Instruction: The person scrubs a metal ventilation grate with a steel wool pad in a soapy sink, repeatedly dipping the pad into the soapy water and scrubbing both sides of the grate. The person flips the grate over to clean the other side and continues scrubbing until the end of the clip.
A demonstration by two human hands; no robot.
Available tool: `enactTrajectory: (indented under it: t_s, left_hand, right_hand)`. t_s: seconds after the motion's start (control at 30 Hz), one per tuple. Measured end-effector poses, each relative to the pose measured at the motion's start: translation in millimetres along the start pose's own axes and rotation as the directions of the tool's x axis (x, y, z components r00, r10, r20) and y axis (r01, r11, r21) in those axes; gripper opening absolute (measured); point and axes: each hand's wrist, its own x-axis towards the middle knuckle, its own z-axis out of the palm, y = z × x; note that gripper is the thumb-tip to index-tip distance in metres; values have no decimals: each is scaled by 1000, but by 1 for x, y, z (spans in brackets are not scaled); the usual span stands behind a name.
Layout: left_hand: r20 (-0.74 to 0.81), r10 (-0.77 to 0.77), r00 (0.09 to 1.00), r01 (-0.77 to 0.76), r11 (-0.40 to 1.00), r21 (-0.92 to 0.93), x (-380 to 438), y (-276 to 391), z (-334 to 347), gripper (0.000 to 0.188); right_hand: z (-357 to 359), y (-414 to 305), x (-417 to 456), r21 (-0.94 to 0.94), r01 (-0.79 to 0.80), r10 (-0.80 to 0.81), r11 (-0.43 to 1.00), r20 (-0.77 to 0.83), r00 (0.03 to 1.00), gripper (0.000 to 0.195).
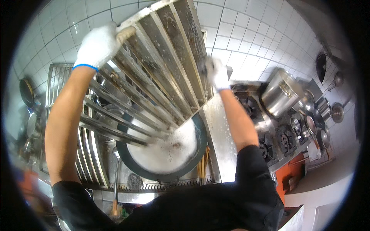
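My left hand, in a white work glove with a blue cuff, grips the upper left edge of a large metal baffle filter. The filter is tilted, its lower end in white suds inside a large dark wok. Foam specks and brown grime mark its slats. My right hand, also in a white glove, is at the filter's right edge, blurred, with its fingers around a dark scrubber-like thing that is hard to make out.
Another slatted metal filter leans at the left. A ladle, a steel wool pad and wooden chopsticks lie around the wok. To the right are a steel counter, gas burners, a tall stockpot and several pans. A tiled wall rises behind.
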Motion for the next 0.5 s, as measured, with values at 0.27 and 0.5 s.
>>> enactTrajectory:
  t_s: [0.27,0.5]
  left_hand:
    - [53,-10,999,6,997,72,10,-9,10,85]
    - [51,-48,998,44,996,72,16,-14,20,92]
  right_hand:
    - [-48,-93,130,42,-22,20,999,57,998,32]
    - [6,114,-121,-16,13,-14,1000,-32,999,14]
